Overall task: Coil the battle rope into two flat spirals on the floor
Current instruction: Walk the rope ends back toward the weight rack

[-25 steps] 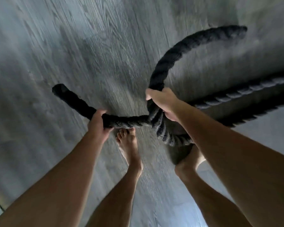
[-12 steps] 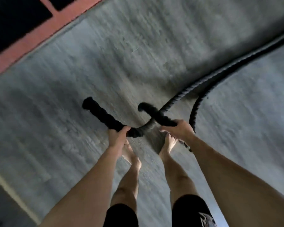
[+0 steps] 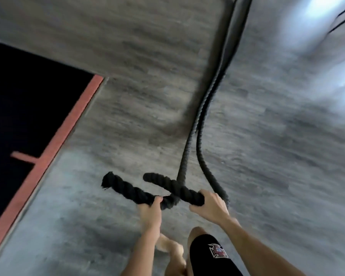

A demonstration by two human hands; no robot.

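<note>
Head view: blurred battle rope (image 3: 205,108) strands run off the top edge.

You have bare grey floor (image 3: 277,176) open to your right and ahead-left. Two rope strands (image 3: 202,120) run away up the middle, blocking sideways passes; a black mat (image 3: 28,108) with red border (image 3: 54,144) covers the left edge.

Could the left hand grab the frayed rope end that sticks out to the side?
Probably not right now. The left hand is already wrapped around that rope, and the frayed end pokes out past its fingers. Nothing blocks the way, though, so it could likely slide along to reach it.
</note>
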